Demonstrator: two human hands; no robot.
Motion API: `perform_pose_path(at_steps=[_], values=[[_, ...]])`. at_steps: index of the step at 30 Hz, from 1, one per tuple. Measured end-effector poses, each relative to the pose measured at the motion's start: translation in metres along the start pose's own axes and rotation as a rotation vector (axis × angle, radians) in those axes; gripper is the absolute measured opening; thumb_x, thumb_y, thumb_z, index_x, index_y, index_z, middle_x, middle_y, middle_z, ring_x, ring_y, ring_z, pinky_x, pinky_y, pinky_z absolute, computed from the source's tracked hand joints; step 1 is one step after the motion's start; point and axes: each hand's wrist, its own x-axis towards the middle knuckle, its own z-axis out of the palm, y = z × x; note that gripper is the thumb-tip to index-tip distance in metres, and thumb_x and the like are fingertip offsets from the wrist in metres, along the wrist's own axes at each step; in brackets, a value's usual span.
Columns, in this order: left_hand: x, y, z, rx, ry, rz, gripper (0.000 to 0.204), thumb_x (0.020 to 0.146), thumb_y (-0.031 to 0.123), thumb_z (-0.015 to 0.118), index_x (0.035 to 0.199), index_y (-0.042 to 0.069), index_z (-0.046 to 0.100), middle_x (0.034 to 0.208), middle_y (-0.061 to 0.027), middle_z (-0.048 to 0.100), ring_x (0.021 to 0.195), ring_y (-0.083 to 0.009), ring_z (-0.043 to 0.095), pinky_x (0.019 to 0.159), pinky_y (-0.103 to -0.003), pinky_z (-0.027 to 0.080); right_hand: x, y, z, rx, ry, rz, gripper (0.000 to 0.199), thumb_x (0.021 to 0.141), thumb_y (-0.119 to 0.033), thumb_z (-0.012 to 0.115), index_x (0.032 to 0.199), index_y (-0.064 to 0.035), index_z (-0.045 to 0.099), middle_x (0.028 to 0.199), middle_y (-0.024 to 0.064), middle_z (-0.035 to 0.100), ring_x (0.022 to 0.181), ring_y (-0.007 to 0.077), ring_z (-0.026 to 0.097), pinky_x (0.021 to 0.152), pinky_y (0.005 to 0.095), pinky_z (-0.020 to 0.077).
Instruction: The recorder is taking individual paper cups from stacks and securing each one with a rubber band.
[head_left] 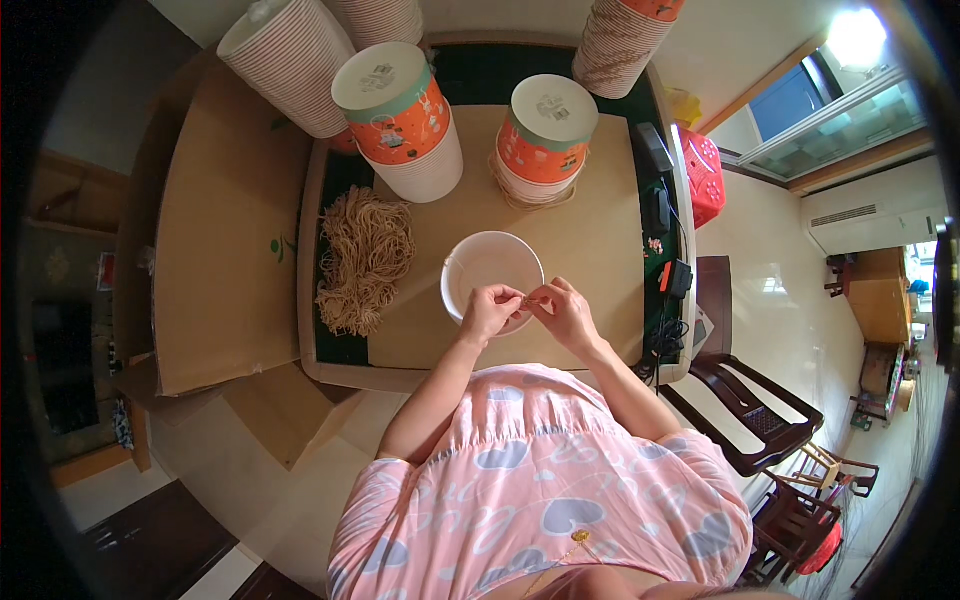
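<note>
A white paper bucket stands mouth up on the cardboard sheet in front of me. Over its near right rim my left hand and my right hand meet, fingertips pinched together. Something small and tan shows between them, too small to make out. To the left lies a heap of tan cords. Behind the bucket, a stack of upside-down orange and white paper buckets stands on the left. A shorter stack on the right has tan cord looped round its lower part.
The cardboard sheet covers most of the dark green tabletop. More bucket stacks rise at the back left and back right. A large cardboard box is at the left. Chargers and cables line the right edge, near a dark chair.
</note>
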Motion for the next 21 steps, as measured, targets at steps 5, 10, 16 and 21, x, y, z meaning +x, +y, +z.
perform_pose_path(at_steps=[5,10,16,21], values=[[-0.007,0.008,-0.001,0.017,0.000,-0.017,0.010,0.085,0.007,0.060,0.091,0.002,0.067,0.080,-0.0027,0.068,0.064,-0.0063,0.059,0.055,-0.019,0.046,0.001,-0.002,-0.001,0.016,-0.007,0.046,0.008,0.078,-0.014,0.067,0.082,-0.0069,0.066,0.081,0.0094,0.059,0.074,0.0244,0.062,0.065,0.0350,0.0501],[-0.009,0.010,-0.004,0.037,0.012,-0.055,0.009,0.085,0.005,0.059,0.088,0.000,0.066,0.079,-0.0049,0.068,0.062,-0.0074,0.060,0.053,-0.019,0.047,0.001,-0.002,0.000,0.013,0.015,0.043,0.006,0.078,-0.011,0.066,0.082,-0.0066,0.065,0.082,0.0103,0.059,0.074,0.0249,0.062,0.065,0.0348,0.0501],[-0.010,0.011,-0.003,-0.024,-0.001,-0.069,0.008,0.085,0.005,0.059,0.088,0.001,0.065,0.079,-0.0042,0.068,0.062,-0.0070,0.060,0.050,-0.020,0.047,0.005,-0.004,0.005,0.131,0.064,-0.040,0.008,0.078,-0.007,0.063,0.085,-0.0060,0.060,0.073,0.0067,0.055,0.057,0.0146,0.051,0.054,0.0283,0.0440],[-0.012,0.013,-0.006,-0.043,0.001,-0.109,0.007,0.084,0.007,0.059,0.086,0.002,0.064,0.080,-0.0044,0.068,0.064,-0.0074,0.061,0.051,-0.021,0.047,0.006,-0.001,0.009,0.317,-0.003,-0.001,0.006,0.079,-0.004,0.061,0.085,-0.0033,0.059,0.069,0.0068,0.057,0.055,0.0098,0.048,0.051,0.0248,0.0409]])
